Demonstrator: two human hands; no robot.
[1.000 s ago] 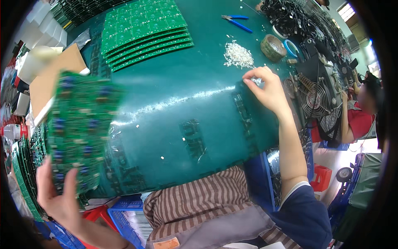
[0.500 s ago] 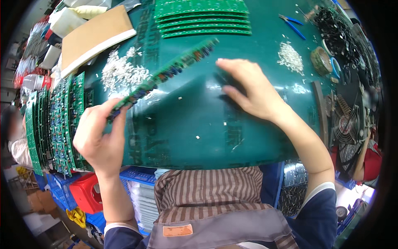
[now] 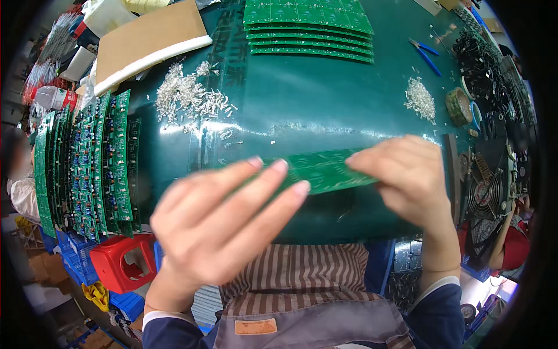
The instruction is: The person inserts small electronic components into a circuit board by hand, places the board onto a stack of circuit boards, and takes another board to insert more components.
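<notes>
A green circuit board (image 3: 325,168) is held low over the table near its front edge, its flat green face turned up. My left hand (image 3: 215,215) grips its left part, fingers lying across the top; this hand is somewhat blurred and hides that end. At the right end my right hand (image 3: 407,174) pinches the board between thumb and fingers. Several more circuit boards (image 3: 87,168) stand on edge in a row at the left, with components showing. At the far side lies a stack of green boards (image 3: 311,29).
Small pale parts lie in a left pile (image 3: 186,96) and a right pile (image 3: 419,100). Blue-handled pliers (image 3: 427,55) lie far right, near a tape roll (image 3: 458,107). A cardboard piece (image 3: 151,43) rests far left. Right of the table is a fan (image 3: 485,183); a red stool (image 3: 119,264) stands below left.
The board has swung from a raised, edge-on tilt to nearly level in front of me, green face up. My right hand, empty before, has come down onto its right end.
</notes>
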